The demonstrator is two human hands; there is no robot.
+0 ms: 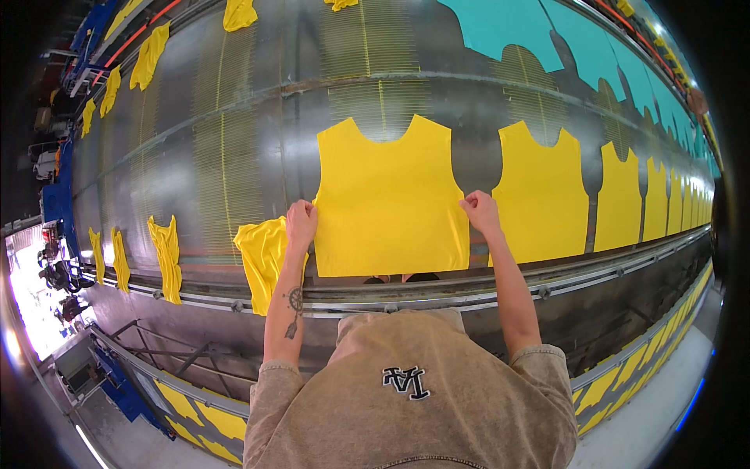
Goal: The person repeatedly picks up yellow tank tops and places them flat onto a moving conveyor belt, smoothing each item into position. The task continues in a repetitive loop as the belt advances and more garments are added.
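A yellow fabric shirt panel (pixel 389 199) with a scooped neckline lies mostly flat on the long dark printing table (pixel 281 158) before me. At its left side edge, my left hand (pixel 302 223) pinches the cloth below the armhole. My right hand (pixel 481 210) pinches the opposite edge at about the same height. Slight folds show at the panel's lower right. Beside my left forearm, a crumpled yellow panel (pixel 263 252) hangs partly over the table's near rail. To the right lies another smooth yellow panel (pixel 542 193), close to my right wrist.
Several flat yellow panels (pixel 620 199) continue rightward in a row. Teal panels (pixel 510 29) lie along the far right side. Bunched yellow pieces (pixel 166 258) rest at the left, others (pixel 149 55) at the far edge. A metal rail (pixel 363 306) runs between me and the tabletop.
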